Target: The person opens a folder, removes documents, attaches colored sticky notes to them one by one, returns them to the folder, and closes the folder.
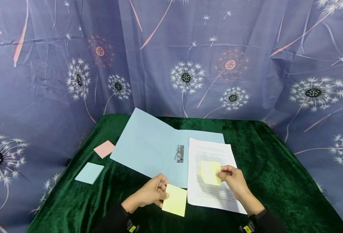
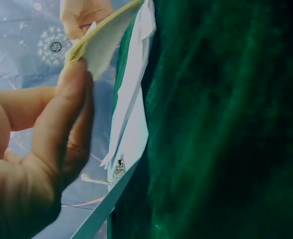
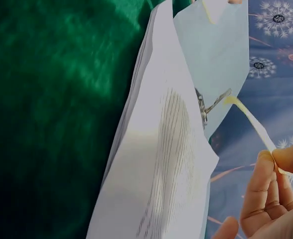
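My left hand (image 1: 151,192) pinches a pad of yellow sticky notes (image 1: 175,201) by its left side, just in front of the open light blue folder (image 1: 148,142). A single yellow sticky note (image 1: 210,173) is held by its right edge between thumb and fingers of my right hand (image 1: 234,181). In the head view this note overlaps the stack of printed pages (image 1: 215,199) on the folder's right side. The right wrist view shows the note (image 3: 255,122) raised off the pages, slightly bent. The left wrist view shows the pad (image 2: 106,40) nearly edge-on.
Inside the folder, near its spine, is a metal ring clip (image 1: 180,154). Left of the folder lie a pink sticky pad (image 1: 104,149) and a light blue one (image 1: 89,173). Green velvet cloth (image 1: 276,181) covers the table, with a dandelion-print curtain (image 1: 154,81) behind.
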### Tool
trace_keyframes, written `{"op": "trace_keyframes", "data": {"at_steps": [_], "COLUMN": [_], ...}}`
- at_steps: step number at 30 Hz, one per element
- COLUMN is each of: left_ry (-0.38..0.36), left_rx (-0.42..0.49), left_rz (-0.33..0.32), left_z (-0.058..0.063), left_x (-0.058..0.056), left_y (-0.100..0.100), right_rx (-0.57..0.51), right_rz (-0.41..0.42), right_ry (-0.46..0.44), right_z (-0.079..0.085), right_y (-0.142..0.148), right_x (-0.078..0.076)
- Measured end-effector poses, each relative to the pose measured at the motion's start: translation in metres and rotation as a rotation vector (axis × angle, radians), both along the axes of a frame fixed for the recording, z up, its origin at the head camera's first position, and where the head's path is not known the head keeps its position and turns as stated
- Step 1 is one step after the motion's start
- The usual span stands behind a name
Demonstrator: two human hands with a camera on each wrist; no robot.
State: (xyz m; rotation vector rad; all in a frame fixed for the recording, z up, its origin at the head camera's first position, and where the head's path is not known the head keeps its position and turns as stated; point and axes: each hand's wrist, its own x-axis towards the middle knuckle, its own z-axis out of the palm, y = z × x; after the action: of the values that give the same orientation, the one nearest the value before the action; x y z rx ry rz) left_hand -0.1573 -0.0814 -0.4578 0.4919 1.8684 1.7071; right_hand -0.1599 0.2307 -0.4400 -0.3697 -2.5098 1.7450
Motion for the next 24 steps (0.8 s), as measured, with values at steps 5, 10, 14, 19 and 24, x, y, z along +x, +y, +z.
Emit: {"op": "trace_keyframes", "data": {"at_steps": [5,10,14,19,24], "left_ry": [-0.035,0.100,0.283,0.519,0.674], "left_rx": [-0.102,-0.325,-0.563,-0.865,-0.953], "left_rz": [0.005,0.016,0.017,-0.007,-0.053], "left_z": [-0.002,-0.003,-0.001,0.003,0.012], "left_x": [0.006,0.010,0.012,0.015,0.014], "left_y": [0.001,0.006,0.012,0.019,0.027], "right_rx": [0.224,0.459,0.545,0.727,0.922], "right_rz": [0.004,0.018,0.057,0.112,0.165], "right_ry": [0.091,0.254,0.357,0.515,0.685], "right_z": [-0.002,-0.005,-0.006,-0.007,-0.008], "right_y": [0.008,0.011,0.010,0.008,0.012], "right_x": [0.001,0.003,0.008,0.011,0.014]}}
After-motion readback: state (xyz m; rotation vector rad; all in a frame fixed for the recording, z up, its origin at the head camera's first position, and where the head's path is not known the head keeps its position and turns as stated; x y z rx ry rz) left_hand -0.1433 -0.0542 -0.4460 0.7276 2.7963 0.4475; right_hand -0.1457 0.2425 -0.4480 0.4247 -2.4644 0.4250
